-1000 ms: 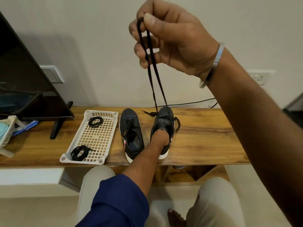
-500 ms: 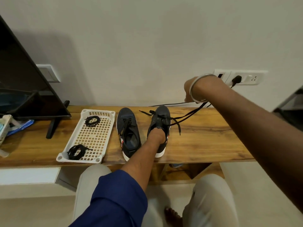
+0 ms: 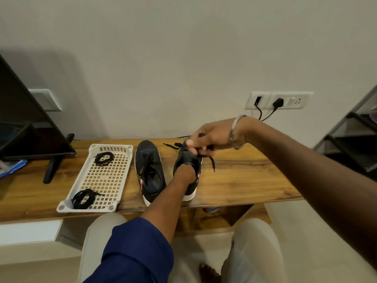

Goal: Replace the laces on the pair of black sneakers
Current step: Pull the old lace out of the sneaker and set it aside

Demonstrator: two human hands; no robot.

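Two black sneakers with white soles stand side by side on the wooden bench. The left sneaker is laced. My left hand reaches into the opening of the right sneaker and holds it; its fingers are hidden inside. Just above that shoe's toe, my right hand pinches a black lace, one end of which dangles to the right. Another lace end lies beside the toe. A white perforated tray to the left carries two coiled black laces.
A dark screen on a stand fills the bench's left end. A wall socket with plugged cables sits behind my right wrist. A metal shelf stands at the right. My knees are below the bench's front edge.
My right hand came down from high near the camera, swung out to the right, and is now low over the right sneaker's toe. The lace went from taut to slack. My left hand stayed.
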